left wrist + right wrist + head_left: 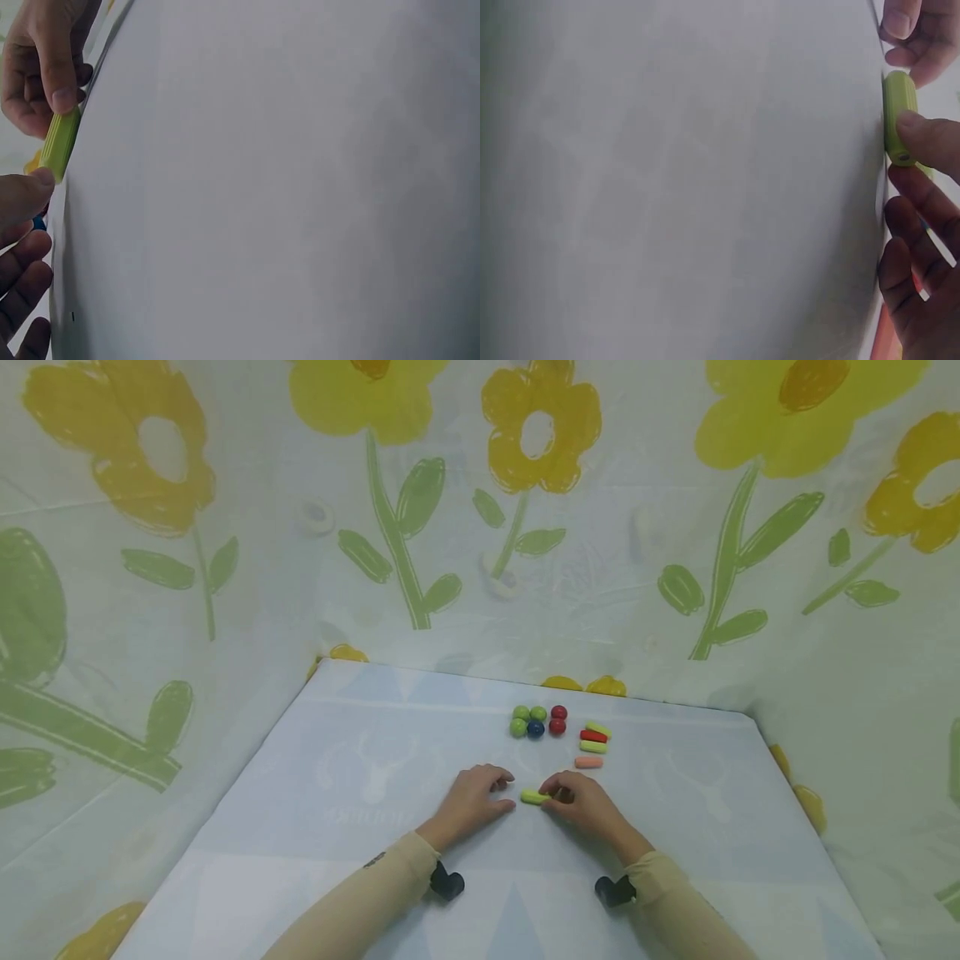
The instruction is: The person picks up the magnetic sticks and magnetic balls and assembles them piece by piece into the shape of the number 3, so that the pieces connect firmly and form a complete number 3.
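Observation:
A short, ridged yellow-green stick point(533, 797) lies across the white tabletop between both hands. My right hand point(581, 806) pinches its right end between thumb and fingers; in the right wrist view the thumb point(930, 141) presses on the stick point(901, 97). Just left of the stick, my left hand point(478, 797) rests low over the table, fingers loosely bent and thumb apart, holding nothing. The left wrist view has the left thumb point(26, 196) overlapping the stick's near end point(58, 146), while the right wrist view shows a gap between them.
Beyond the hands sit green balls point(521, 713), a blue ball point(536, 729) and red balls point(558, 713). To their right lie yellow-green sticks point(593, 747), a red stick point(593, 737) and an orange stick point(588, 762). Flowered curtains point(585, 552) surround the table point(300, 777).

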Demonstrator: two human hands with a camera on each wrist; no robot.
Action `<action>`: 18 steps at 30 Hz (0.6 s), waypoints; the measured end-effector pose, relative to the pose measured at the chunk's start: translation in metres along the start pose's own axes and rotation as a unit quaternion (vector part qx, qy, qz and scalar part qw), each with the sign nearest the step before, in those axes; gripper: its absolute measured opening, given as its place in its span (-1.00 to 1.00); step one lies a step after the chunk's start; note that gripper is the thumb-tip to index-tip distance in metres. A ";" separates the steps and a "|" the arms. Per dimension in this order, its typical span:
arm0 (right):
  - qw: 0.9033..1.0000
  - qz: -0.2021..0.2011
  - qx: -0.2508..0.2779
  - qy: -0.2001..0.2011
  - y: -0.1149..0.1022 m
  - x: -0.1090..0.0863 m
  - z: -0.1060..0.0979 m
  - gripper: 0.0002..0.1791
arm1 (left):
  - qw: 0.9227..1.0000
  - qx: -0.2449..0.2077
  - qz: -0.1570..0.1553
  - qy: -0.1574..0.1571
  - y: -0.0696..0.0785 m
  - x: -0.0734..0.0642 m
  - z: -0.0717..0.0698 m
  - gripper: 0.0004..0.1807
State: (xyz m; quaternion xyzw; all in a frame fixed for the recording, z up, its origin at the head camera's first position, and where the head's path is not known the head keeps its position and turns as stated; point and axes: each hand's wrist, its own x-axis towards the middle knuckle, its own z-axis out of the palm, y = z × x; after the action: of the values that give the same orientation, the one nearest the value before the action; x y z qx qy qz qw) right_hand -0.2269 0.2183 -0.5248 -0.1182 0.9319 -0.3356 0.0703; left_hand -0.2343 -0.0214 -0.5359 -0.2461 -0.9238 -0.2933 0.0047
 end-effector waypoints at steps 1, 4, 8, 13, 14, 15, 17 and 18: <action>1.000 -0.003 0.001 0.000 0.000 0.000 0.000 -0.80 | 1.000 -0.003 0.002 -0.001 0.001 0.000 0.001 -0.58; 1.000 -0.014 0.004 -0.005 0.000 -0.001 0.001 -0.80 | 1.000 -0.006 0.013 0.002 0.004 0.001 0.001 -0.61; 0.999 -0.030 0.002 -0.012 -0.001 0.000 0.001 -0.80 | 1.000 -0.007 0.023 0.010 0.007 0.001 0.002 -0.64; 0.999 -0.029 -0.002 -0.013 -0.002 0.000 0.003 -0.79 | 1.000 -0.011 0.026 0.010 0.007 0.002 0.003 -0.67; 1.000 -0.028 -0.001 -0.014 -0.003 0.000 0.003 -0.79 | 1.000 -0.012 0.026 0.010 0.007 0.002 0.004 -0.68; 1.000 -0.028 0.000 -0.014 -0.003 0.000 0.003 -0.79 | 1.000 -0.014 0.025 0.010 0.007 0.002 0.004 -0.69; 0.999 -0.031 0.003 -0.015 -0.004 -0.001 0.003 -0.80 | 1.000 -0.014 0.024 0.011 0.006 0.003 0.006 -0.72; 0.999 -0.032 0.004 -0.016 -0.004 -0.001 0.003 -0.80 | 0.999 -0.015 0.025 0.013 0.006 0.003 0.007 -0.74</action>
State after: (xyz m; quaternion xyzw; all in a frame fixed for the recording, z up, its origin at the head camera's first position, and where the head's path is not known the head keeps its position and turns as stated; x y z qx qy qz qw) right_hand -0.2247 0.2132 -0.5244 -0.1535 0.9249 -0.3396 0.0751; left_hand -0.2332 -0.0120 -0.5375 -0.2653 -0.9127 -0.3102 0.0202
